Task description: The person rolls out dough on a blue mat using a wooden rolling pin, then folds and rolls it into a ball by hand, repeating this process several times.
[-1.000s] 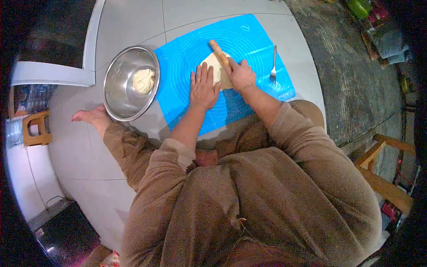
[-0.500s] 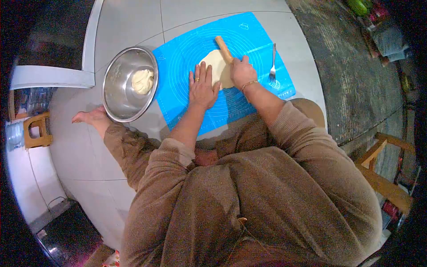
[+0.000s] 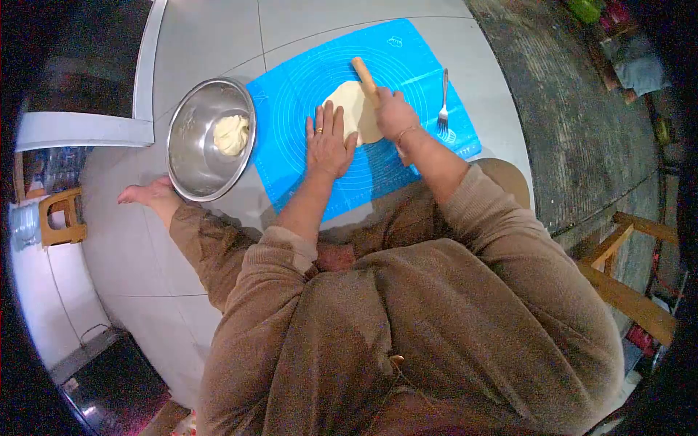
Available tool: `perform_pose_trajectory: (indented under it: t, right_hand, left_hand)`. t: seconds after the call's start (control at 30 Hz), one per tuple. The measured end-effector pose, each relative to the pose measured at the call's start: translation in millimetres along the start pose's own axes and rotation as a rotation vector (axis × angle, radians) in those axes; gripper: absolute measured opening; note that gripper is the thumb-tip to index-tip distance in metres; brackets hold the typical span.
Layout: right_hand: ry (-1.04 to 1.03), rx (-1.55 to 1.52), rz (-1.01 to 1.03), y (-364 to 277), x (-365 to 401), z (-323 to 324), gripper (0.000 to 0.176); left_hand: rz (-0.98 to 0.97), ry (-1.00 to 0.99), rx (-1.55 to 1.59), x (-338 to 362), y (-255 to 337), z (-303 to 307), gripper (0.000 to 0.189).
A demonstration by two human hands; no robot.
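Note:
A flattened, pale round of dough (image 3: pixel 352 104) lies on a blue pastry mat (image 3: pixel 283 94) printed with circles. My left hand (image 3: pixel 330 144) rests flat on the dough's left edge, its fingers stretched out and a ring on one of them. Closed round the near end of a wooden rolling pin (image 3: pixel 364 75) is my right hand (image 3: pixel 396 116), at the dough's right edge. The pin points away from me and leans slightly left, and its near part is hidden under my fingers. To the right of that hand a metal fork (image 3: pixel 444 102) lies on the mat.
On the tiled floor left of the mat stands a steel bowl (image 3: pixel 190 171) with a lump of dough (image 3: pixel 231 135) inside. My bare foot (image 3: pixel 151 195) is just below it. A dark rough floor strip (image 3: pixel 560 116) and a wooden frame (image 3: pixel 632 301) are on the right.
My right hand has shifted very slightly on the rolling pin, its wrist turning a little. My left hand stays on the dough. The whole view has moved by only a few pixels.

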State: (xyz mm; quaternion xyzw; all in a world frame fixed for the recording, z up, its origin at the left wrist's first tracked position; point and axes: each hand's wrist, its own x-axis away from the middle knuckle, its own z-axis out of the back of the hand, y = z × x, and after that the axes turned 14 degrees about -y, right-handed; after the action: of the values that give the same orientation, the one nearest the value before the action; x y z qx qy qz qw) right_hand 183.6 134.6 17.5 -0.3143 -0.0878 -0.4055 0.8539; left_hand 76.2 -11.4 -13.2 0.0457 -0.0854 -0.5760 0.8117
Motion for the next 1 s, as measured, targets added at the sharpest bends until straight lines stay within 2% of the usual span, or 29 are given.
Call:
perform_pose_trajectory:
  t: [0.1, 0.2, 0.3, 0.43, 0.63, 0.73, 0.83, 1.0]
  right_hand:
    - [-0.113, -0.166, -0.079, 15.8, -18.5, 9.7, 0.038]
    - [-0.061, -0.133, -0.061, 15.0, -12.6, 12.9, 0.033]
    - [0.005, -0.058, 0.14, -20.6, 16.4, 11.5, 0.04]
    - [-0.031, 0.112, 0.2, -37.5, 22.8, -15.8, 0.056]
    - [0.029, 0.082, 0.108, -21.9, 23.8, -23.7, 0.055]
    - [0.079, 0.182, 0.068, -19.4, 27.3, -21.4, 0.061]
    - [-0.054, 0.118, -0.057, -11.2, 20.4, -19.3, 0.064]
    - [-0.169, -0.046, -0.174, -5.6, 18.1, 3.6, 0.051]
  left_hand:
    - [0.003, -0.005, 0.006, 0.5, -0.8, 0.6, 0.062]
    - [0.011, -0.021, 0.002, 0.1, 0.6, 2.3, 0.063]
    - [0.035, -0.057, -0.046, 0.6, 0.0, 0.2, 0.064]
    - [0.044, -0.09, -0.101, -2.6, 0.5, 1.9, 0.064]
    - [0.043, -0.088, -0.048, -1.2, 1.9, 4.7, 0.065]
    - [0.032, -0.069, -0.019, 0.5, 2.0, 6.8, 0.065]
    - [0.021, -0.05, 0.005, 1.8, 0.8, 6.1, 0.065]
    - [-0.01, 0.013, 0.017, 1.0, -0.9, 2.7, 0.064]
